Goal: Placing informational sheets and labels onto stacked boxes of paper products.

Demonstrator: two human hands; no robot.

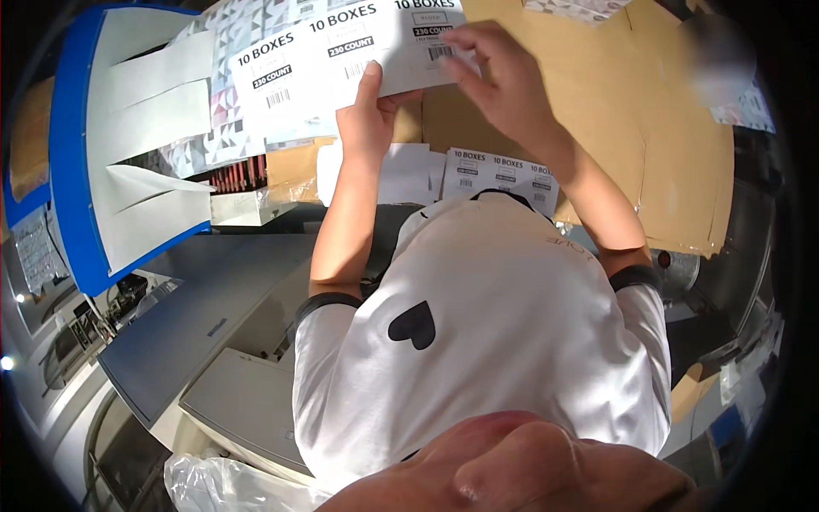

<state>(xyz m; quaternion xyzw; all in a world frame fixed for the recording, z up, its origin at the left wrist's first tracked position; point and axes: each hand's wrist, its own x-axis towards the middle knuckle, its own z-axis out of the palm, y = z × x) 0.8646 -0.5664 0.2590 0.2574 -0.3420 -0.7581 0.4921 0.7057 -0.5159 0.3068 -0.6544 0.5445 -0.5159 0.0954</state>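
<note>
My left hand (367, 119) grips a white sheet of printed labels (341, 53) by its near edge, thumb on top and fingers underneath. Three label blocks with barcodes run side by side across the sheet. Over the sheet's right end hovers my right hand (503, 81), its thumb and bent forefinger apart with nothing visible between them. Whether its fingertips touch the sheet I cannot tell. Beyond and left of the sheet are boxes or wrapped packs (226, 128) with a grey and white triangle pattern, partly covered by the sheet.
Brown cardboard (631, 128) covers the work surface. Near its front edge lie another label sheet (499, 177) and white papers (401, 171). A blue-edged frame with white flaps (158, 94) stands left, above a grey metal cabinet (205, 307). Clear plastic (222, 482) lies lower left.
</note>
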